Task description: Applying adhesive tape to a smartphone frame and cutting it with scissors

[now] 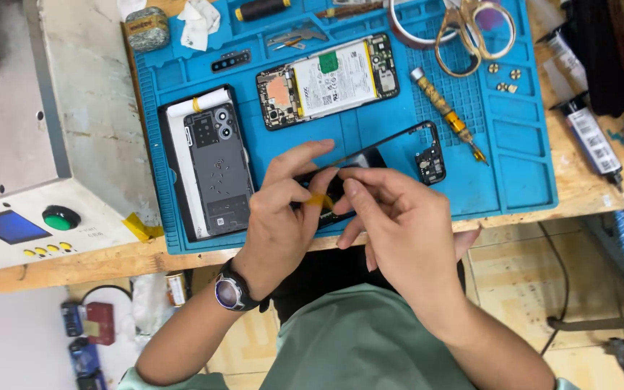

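Both hands meet over the front edge of a blue repair mat. My left hand, with a wristwatch on its wrist, pinches a black phone frame and a small yellow strip at its near end. My right hand grips the same frame from the right, thumb and forefinger on the yellow strip. The frame's far end with a small board part rests on the mat. An opened phone with its battery showing lies further back. A dark back cover with camera holes lies on the mat's left.
A screwdriver with a brass handle, gold scissors, tweezers and small screws lie on the mat. A grey machine with a green button stands at left. Glue tubes lie at right on the wooden bench.
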